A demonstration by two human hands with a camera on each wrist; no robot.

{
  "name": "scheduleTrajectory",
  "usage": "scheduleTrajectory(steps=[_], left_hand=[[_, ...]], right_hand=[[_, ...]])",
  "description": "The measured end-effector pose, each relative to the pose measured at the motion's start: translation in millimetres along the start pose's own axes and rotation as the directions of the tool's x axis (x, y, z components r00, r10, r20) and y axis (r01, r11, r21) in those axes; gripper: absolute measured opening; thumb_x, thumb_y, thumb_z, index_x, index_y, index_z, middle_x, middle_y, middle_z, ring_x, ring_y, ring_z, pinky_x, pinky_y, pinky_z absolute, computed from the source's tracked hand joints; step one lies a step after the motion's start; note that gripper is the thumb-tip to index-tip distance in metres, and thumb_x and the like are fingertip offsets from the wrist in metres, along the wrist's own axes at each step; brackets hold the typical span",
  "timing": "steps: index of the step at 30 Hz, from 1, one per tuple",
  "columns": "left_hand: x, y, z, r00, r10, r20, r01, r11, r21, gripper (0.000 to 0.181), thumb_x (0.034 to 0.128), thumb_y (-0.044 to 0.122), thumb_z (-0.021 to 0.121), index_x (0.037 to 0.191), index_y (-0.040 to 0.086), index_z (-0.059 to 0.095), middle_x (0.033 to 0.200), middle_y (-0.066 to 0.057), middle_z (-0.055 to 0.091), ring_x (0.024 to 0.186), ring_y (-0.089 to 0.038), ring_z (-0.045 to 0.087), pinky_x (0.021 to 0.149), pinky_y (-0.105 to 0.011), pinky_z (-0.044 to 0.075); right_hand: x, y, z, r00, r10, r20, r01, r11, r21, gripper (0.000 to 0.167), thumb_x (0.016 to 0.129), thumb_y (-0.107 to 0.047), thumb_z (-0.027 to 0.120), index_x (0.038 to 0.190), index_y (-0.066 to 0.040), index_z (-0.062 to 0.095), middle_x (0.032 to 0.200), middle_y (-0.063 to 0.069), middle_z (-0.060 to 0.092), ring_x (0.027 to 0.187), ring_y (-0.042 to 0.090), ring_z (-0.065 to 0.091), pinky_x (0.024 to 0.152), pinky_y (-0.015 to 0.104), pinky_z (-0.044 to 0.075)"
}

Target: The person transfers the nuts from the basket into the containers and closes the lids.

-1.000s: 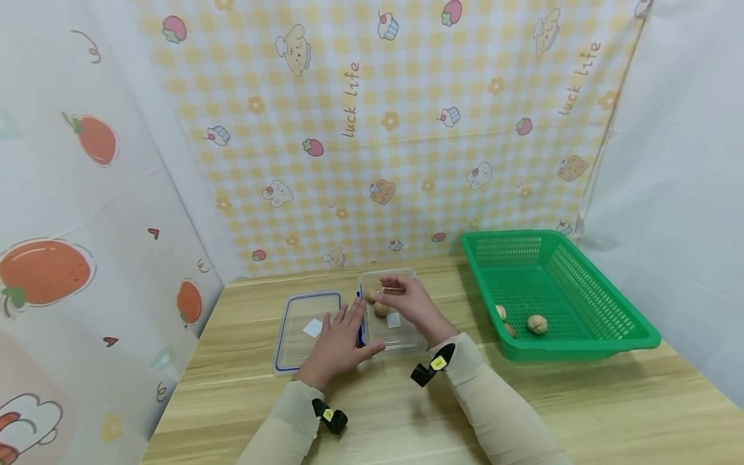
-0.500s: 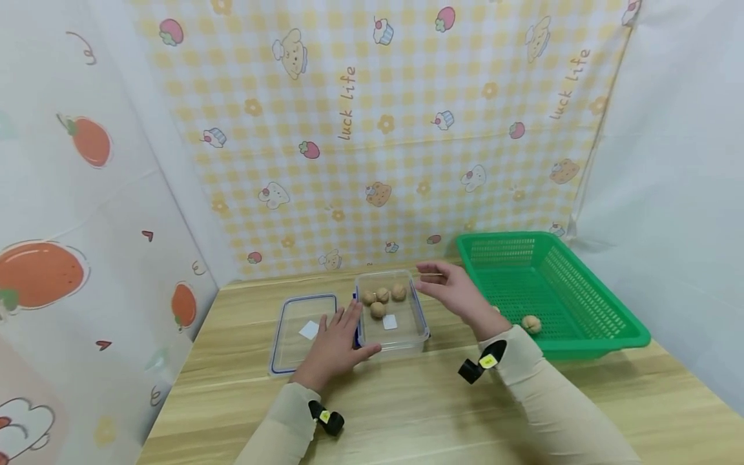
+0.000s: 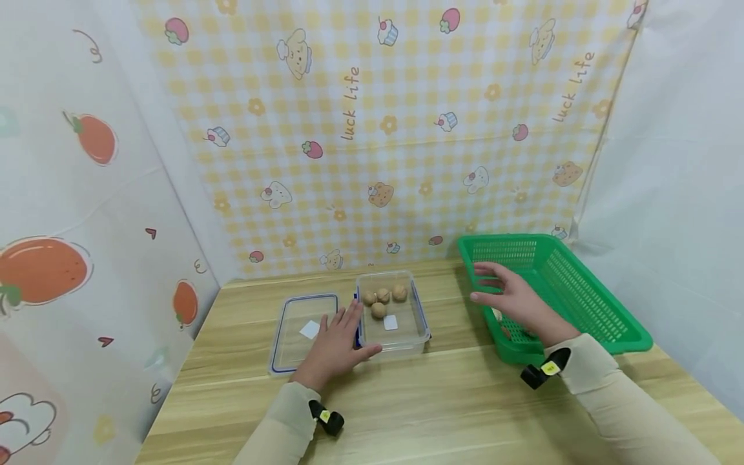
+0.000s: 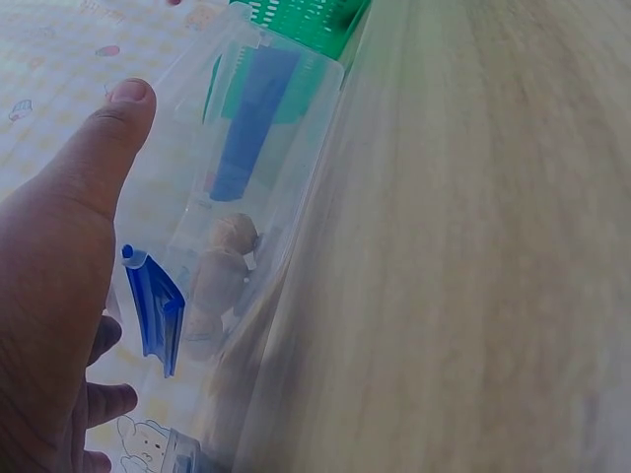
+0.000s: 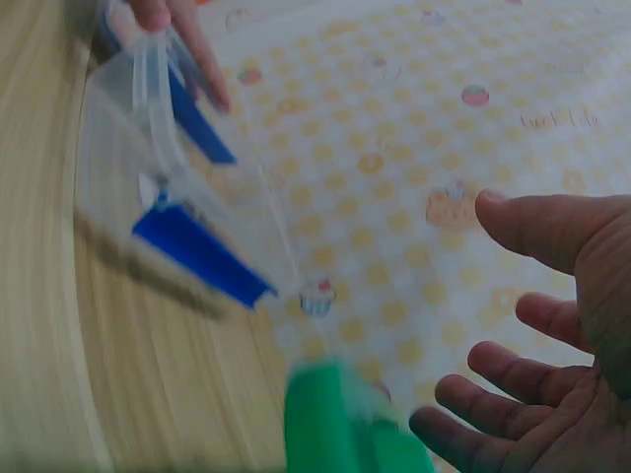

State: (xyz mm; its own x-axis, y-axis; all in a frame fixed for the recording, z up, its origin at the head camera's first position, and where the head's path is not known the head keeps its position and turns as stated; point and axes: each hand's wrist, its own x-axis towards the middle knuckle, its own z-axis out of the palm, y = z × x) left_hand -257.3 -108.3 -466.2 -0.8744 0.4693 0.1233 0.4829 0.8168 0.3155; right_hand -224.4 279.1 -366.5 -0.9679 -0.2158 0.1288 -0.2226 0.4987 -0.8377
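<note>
We saw four walnuts (image 3: 383,296) inside the clear container (image 3: 413,323) near the desk's (image 3: 418,413) back edge. The left hand (image 3: 337,342) lay spread along its left side, by the lid (image 3: 293,323); well apart, the right hand (image 3: 517,300) hovered, fingers parted, over the green basket (image 3: 581,284) toward the right edge.

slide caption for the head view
Left hand by a clear box of four walnuts, empty right hand over the edge of a green basket.

Container (image 3: 401,347) and basket (image 3: 581,289) look like plastic, the table (image 3: 436,400) wood-grained (faintly glossy).
</note>
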Motion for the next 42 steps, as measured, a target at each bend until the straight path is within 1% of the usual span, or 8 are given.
scheduleTrajectory(steps=[7, 14, 21, 27, 31, 35, 38, 42], left_hand=[[0.5, -0.6, 0.6, 1.0, 0.006, -0.003, -0.006, 1.0, 0.003, 0.106, 0.0886, 0.082, 0.044, 0.163, 0.011, 0.018, 0.17, -0.006, 0.011, 0.152, -0.038, 0.021, 0.118, -0.067, 0.009], [0.8, -0.8, 1.9, 1.0, -0.002, 0.014, 0.001, 1.0, 0.017, 0.107, 0.0883, 0.083, 0.042, 0.164, 0.012, 0.015, 0.17, -0.006, 0.009, 0.153, -0.037, 0.02, 0.119, -0.066, 0.007], [1.2, -0.4, 1.6, 1.0, -0.002, 0.014, 0.002, 1.0, 0.013, 0.108, 0.0881, 0.083, 0.041, 0.164, 0.012, 0.015, 0.17, -0.007, 0.009, 0.153, -0.037, 0.02, 0.119, -0.066, 0.007], [0.7, -0.5, 0.7, 1.0, 0.001, 0.008, -0.001, 1.0, 0.008, 0.107, 0.0879, 0.083, 0.042, 0.163, 0.011, 0.017, 0.17, -0.007, 0.011, 0.152, -0.037, 0.021, 0.119, -0.066, 0.009], [1.4, -1.3, 1.7, 1.0, -0.001, 0.013, 0.0, 1.0, 0.014, 0.108, 0.0878, 0.084, 0.041, 0.164, 0.013, 0.014, 0.17, -0.006, 0.009, 0.152, -0.037, 0.02, 0.119, -0.066, 0.008], [1.4, -0.8, 1.5, 1.0, 0.0, 0.017, 0.0, 1.0, 0.012, 0.107, 0.0883, 0.083, 0.042, 0.164, 0.013, 0.013, 0.17, -0.005, 0.008, 0.152, -0.037, 0.02, 0.119, -0.066, 0.007], [0.9, -0.6, 1.3, 1.0, -0.003, 0.024, 0.002, 1.0, 0.009, 0.107, 0.0884, 0.083, 0.041, 0.164, 0.014, 0.012, 0.17, -0.004, 0.007, 0.153, -0.036, 0.02, 0.119, -0.066, 0.006], [0.5, -0.6, 1.2, 1.0, -0.008, 0.028, 0.008, 1.0, 0.013, 0.106, 0.0892, 0.082, 0.043, 0.164, 0.014, 0.011, 0.17, -0.003, 0.006, 0.153, -0.036, 0.02, 0.12, -0.065, 0.005]], right_hand=[[-14.3, 29, -35, 0.999, 0.034, 0.033, -0.032, 0.998, -0.058, 0.09, 0.097, -0.028, 0.071, 0.163, -0.01, 0.012, 0.161, 0.029, 0.02, 0.145, 0.055, 0.02, 0.105, 0.07, 0.035], [-21.4, 58, -61, 0.993, 0.067, 0.097, -0.057, 0.993, -0.107, 0.094, 0.095, -0.02, 0.072, 0.162, -0.004, 0.008, 0.16, 0.035, 0.016, 0.142, 0.061, 0.018, 0.103, 0.073, 0.034], [-22.8, 71, -70, 0.973, 0.135, 0.187, -0.105, 0.981, -0.162, 0.099, 0.093, -0.018, 0.075, 0.161, 0.001, 0.005, 0.155, 0.041, 0.019, 0.136, 0.066, 0.024, 0.096, 0.066, 0.047], [-26.7, 73, -71, 0.956, 0.187, 0.224, -0.139, 0.967, -0.215, 0.097, 0.093, -0.021, 0.074, 0.159, 0.007, 0.009, 0.151, 0.045, 0.022, 0.132, 0.069, 0.028, 0.094, 0.063, 0.049], [-29.4, 79, -71, 0.954, 0.199, 0.225, -0.121, 0.939, -0.321, 0.08, 0.094, -0.022, 0.074, 0.152, 0.011, 0.03, 0.145, 0.043, 0.037, 0.124, 0.063, 0.045, 0.09, 0.06, 0.052], [-29.4, 87, -69, 0.948, 0.215, 0.233, -0.085, 0.88, -0.466, 0.047, 0.093, -0.016, 0.074, 0.13, 0.008, 0.06, 0.123, 0.029, 0.062, 0.107, 0.044, 0.063, 0.081, 0.053, 0.055], [-28.5, 89, -67, 0.944, 0.227, 0.24, -0.074, 0.854, -0.514, 0.033, 0.093, -0.012, 0.074, 0.12, 0.004, 0.067, 0.112, 0.018, 0.068, 0.1, 0.035, 0.065, 0.077, 0.049, 0.056], [-27.9, 88, -66, 0.941, 0.229, 0.249, -0.066, 0.847, -0.528, 0.028, 0.094, -0.011, 0.072, 0.117, 0.004, 0.068, 0.106, 0.012, 0.069, 0.096, 0.03, 0.065, 0.076, 0.048, 0.056]])
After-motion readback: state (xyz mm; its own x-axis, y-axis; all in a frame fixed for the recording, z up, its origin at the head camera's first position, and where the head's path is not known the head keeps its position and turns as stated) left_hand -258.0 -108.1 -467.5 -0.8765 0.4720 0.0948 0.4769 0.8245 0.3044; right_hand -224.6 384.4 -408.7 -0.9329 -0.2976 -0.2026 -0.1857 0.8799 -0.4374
